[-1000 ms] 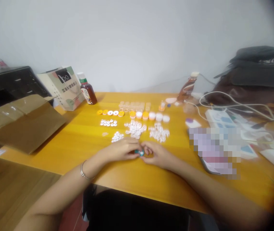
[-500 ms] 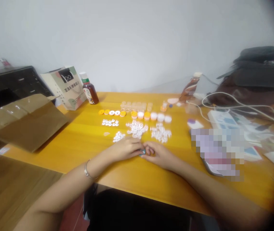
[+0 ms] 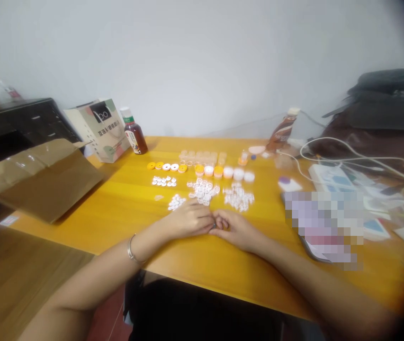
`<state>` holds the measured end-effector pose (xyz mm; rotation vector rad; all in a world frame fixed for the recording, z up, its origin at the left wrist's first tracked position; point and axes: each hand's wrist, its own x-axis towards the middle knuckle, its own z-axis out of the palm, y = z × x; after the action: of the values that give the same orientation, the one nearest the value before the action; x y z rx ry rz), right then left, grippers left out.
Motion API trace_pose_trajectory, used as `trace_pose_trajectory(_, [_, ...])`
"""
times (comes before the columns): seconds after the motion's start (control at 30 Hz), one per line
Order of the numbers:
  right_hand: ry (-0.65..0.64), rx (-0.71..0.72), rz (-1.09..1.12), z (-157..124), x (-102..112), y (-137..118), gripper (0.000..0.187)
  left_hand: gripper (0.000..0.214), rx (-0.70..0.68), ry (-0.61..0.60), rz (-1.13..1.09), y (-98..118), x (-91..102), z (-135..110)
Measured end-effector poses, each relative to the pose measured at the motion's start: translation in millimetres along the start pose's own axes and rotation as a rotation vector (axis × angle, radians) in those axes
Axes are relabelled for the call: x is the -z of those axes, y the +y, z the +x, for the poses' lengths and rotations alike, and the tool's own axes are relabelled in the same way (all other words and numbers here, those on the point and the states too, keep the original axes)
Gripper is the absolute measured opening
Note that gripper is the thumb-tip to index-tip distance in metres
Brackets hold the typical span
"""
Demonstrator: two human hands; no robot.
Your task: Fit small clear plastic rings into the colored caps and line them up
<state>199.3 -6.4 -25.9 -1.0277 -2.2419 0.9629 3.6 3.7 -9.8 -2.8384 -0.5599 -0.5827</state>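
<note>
My left hand [image 3: 193, 219], bracelet on its wrist, and my right hand [image 3: 236, 230] meet fingertip to fingertip over the near part of the table. Both are closed on a small blue-green piece [image 3: 214, 225], mostly covered by the fingers, so its kind cannot be made out. Just beyond the hands lie loose heaps of small white plastic parts: round discs [image 3: 176, 202], wheel-like rings [image 3: 204, 190] and translucent pieces [image 3: 239, 197]. A cluster of small white parts [image 3: 164, 181] is farther left. Behind them runs a row of orange and white round caps [image 3: 199, 170].
Clear cups [image 3: 202, 157] stand at the back. A dark bottle [image 3: 135, 135], paper bag [image 3: 104, 130] and cardboard flap [image 3: 41, 184] are on the left. Rightward are a tilted bottle [image 3: 283, 130], white cables [image 3: 351, 146], a blurred-out phone [image 3: 322, 232] and a dark bag [image 3: 382, 113].
The left fingers have shifted slightly over the blue-green piece, and less of it shows now. The whole view has moved a little; the parts on the table lie as before.
</note>
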Motion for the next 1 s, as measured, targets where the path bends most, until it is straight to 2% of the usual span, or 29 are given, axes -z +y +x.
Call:
trace_pose_trajectory(0.13, [-0.012, -0.013, 0.008, 0.1, 0.0, -0.2, 0.017, 0.024, 0.042, -0.019, -0.017, 1.4, -1.8, 0.2])
trace_pose_trajectory(0.37, [-0.003, -0.024, -0.005, 0.9, -1.4, 1.1, 0.014, 0.013, 0.237, -0.059, -0.097, 9.7, -4.1, 3.4])
trace_pose_trajectory(0.6, [-0.012, -0.021, 0.017, 0.8, 0.0, 0.0, 0.014, 0.013, 0.256, -0.042, -0.174, 12.2, 2.4, 5.6])
trace_pose_trajectory(0.7, [-0.019, -0.023, 0.031, 0.1, 0.5, 0.3, 0.01, 0.014, 0.29, 0.032, -0.193, 1.6, 11.4, 2.1])
trace_pose_trajectory(0.83, [-0.018, -0.027, 0.015, -1.0, 0.6, 0.7, 0.019, 0.014, 0.459, 0.095, -0.142, -26.1, 30.1, -13.5])
trace_pose_trajectory(0.93, [-0.023, -0.038, 0.01, -1.6, 0.7, 0.9, 0.02, 0.013, 0.62, 0.021, -0.024, -44.0, 42.9, -26.6])
trace_pose_trajectory(1.0, [-0.023, -0.04, 0.011, -1.6, 0.9, 1.1, 0.02, 0.012, 0.68, -0.059, 0.028, -49.6, 48.1, -32.0])
